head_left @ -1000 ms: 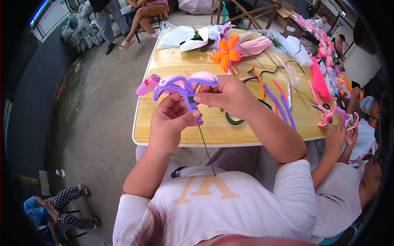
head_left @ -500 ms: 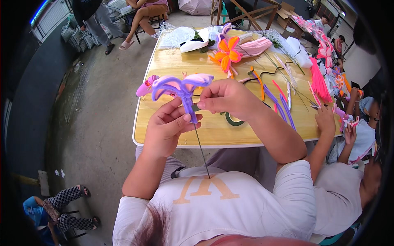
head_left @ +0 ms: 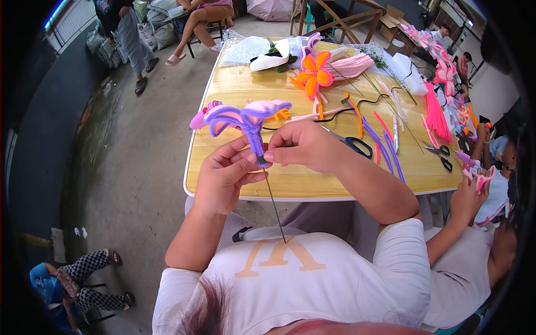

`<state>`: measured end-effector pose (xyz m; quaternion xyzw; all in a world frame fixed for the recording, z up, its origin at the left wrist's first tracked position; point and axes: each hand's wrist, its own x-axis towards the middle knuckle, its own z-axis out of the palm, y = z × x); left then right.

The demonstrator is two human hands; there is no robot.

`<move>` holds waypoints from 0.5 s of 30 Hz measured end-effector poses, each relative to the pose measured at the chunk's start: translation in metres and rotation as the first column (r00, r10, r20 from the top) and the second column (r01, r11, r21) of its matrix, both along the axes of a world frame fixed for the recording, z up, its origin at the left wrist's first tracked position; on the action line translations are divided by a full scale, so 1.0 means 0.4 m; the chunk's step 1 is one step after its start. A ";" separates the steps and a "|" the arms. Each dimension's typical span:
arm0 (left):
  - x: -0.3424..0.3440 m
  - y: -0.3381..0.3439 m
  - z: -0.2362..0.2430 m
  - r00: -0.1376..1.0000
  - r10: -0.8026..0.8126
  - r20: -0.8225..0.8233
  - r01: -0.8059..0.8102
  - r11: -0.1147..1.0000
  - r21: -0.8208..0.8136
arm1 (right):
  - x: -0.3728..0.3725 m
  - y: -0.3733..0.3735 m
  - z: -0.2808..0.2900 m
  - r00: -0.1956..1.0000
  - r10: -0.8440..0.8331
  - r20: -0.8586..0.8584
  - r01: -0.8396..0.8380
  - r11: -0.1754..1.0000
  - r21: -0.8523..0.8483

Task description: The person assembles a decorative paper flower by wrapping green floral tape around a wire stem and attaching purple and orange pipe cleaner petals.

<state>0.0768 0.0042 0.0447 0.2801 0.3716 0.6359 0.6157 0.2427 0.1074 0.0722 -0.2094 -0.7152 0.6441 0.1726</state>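
Note:
A purple and pink flower of fuzzy pipe cleaners [head_left: 245,120] stands upright over the table's near edge, on a thin green wire stem [head_left: 273,204] that slants down to my shirt. My left hand [head_left: 226,176] is closed round the flower's base from the left. A band of dark green tape [head_left: 261,161] wraps the lower end of the purple base. At that band, the thumb and fingertips of my right hand [head_left: 298,148] pinch the tape; the fingers partly hide it.
On the wooden table [head_left: 223,181] lie black-handled scissors [head_left: 358,147], purple pipe cleaners [head_left: 385,148], a marker [head_left: 395,131] and an orange flower [head_left: 315,75]. Other scissors [head_left: 440,153] rest near a co-worker's hand [head_left: 468,195] at right. Pink bundles [head_left: 435,111] line the far right.
My right hand has moved slightly down and left, and the tape now sits lower on the base. The tape roll beside it is out of sight. The co-worker has put down scissors.

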 end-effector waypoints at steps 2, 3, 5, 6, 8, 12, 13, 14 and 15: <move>-0.004 0.001 -0.002 1.000 0.013 -0.026 -0.013 1.000 0.003 | -0.004 0.002 -0.010 1.000 0.027 -0.001 -0.027 1.000 -0.010; -0.006 0.003 -0.002 0.999 0.018 -0.039 -0.018 1.000 0.005 | -0.006 0.003 -0.013 0.999 0.039 -0.001 -0.039 0.999 -0.014; -0.008 0.004 -0.003 0.999 0.003 -0.037 -0.002 1.000 0.013 | -0.010 -0.001 -0.016 1.000 0.027 -0.014 -0.027 0.999 -0.028; -0.008 0.004 -0.004 0.999 -0.005 -0.036 0.006 1.000 0.015 | -0.011 -0.002 -0.018 1.000 0.021 -0.022 -0.022 0.999 -0.036; -0.006 0.003 -0.005 0.999 0.001 -0.046 -0.001 1.000 0.012 | -0.012 -0.002 -0.020 1.000 0.009 -0.011 -0.010 0.999 -0.041; 0.003 -0.004 0.008 0.998 0.021 -0.064 -0.021 1.000 -0.004 | -0.014 -0.013 -0.016 0.997 -0.064 0.036 0.062 0.997 0.038; 0.004 -0.008 0.014 0.998 0.024 -0.062 -0.025 1.000 -0.013 | -0.015 -0.014 -0.019 0.996 -0.075 0.039 0.072 0.996 0.059; 0.006 -0.011 0.020 0.998 0.027 -0.060 -0.028 0.999 -0.023 | -0.016 -0.015 -0.025 0.995 -0.086 0.041 0.083 0.993 0.081; 0.007 -0.015 0.024 0.998 0.031 -0.059 -0.033 0.999 -0.032 | -0.017 -0.015 -0.029 0.995 -0.096 0.042 0.091 0.991 0.102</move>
